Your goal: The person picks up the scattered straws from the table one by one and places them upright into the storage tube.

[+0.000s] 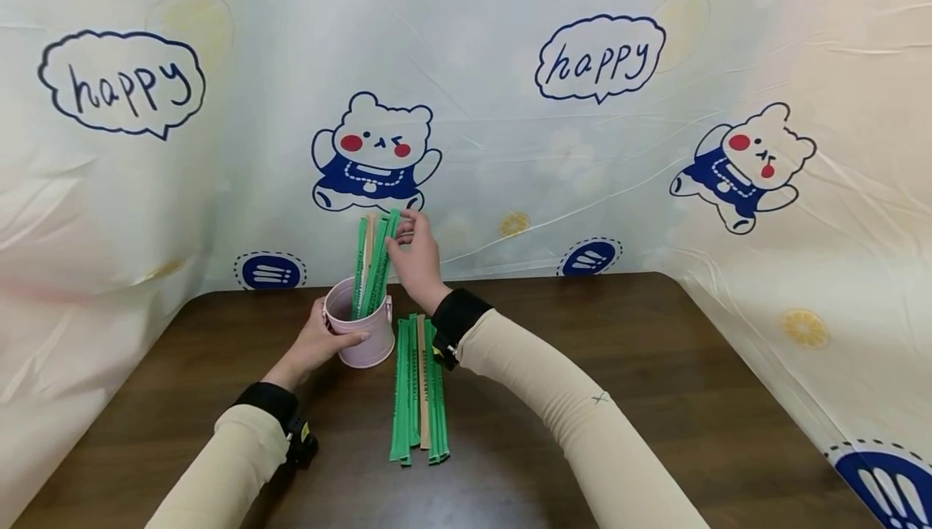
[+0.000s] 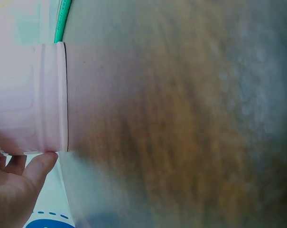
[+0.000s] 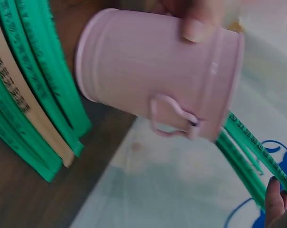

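My left hand (image 1: 318, 343) holds a small pink bucket (image 1: 370, 347) by its side, fingers around the far left and thumb across the front. Several long slim green wrapped sticks (image 1: 374, 278) and a tan one stand in the bucket, leaning right. With thumb and fingers my right hand (image 1: 418, 262) pinches a green wrapped stick (image 1: 393, 226) near its top, above the bucket's rim. In the right wrist view the bucket's handle (image 3: 157, 116) hangs against its side. The left wrist view catches the bucket wall (image 2: 24, 95) and my left thumb (image 2: 41, 166).
A row of green wrapped sticks (image 1: 400, 399) with one tan stick (image 1: 424, 383) lies on the brown table (image 1: 582, 367), right of the bucket and under my right wrist. A printed cloth (image 1: 480, 149) with bears hangs behind the table's far edge.
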{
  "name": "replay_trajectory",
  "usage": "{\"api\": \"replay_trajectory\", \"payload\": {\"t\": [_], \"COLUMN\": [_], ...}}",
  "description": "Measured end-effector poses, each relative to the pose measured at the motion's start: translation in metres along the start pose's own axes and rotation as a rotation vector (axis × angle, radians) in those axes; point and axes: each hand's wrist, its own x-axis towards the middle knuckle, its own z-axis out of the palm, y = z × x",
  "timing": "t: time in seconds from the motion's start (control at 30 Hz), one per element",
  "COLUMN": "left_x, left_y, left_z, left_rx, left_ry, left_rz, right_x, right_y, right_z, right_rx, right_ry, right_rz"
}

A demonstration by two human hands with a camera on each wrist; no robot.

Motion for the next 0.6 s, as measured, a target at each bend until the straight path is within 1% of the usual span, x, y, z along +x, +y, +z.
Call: {"api": "replay_trajectory", "payload": {"t": [0.1,0.27,0.6], "left_x": [-0.001,-0.001,-0.001], "left_y": [0.001,0.002,0.001], "left_z": [0.000,0.003,0.000], "left_rx": [-0.005,-0.014,0.003], "left_ry": [-0.002,-0.011,0.008], "left_rz": [0.006,0.012,0.019], "right_x": [-0.003,-0.006,-0.007], "right_y": [0.008,0.019,0.024], "right_z": [0.004,0.006,0.009], "right_rx": [-0.003,-0.007,-0.010], "right_ry": [-0.025,-0.037,-0.046], "right_rz": [0.017,0.033,0.073]}}
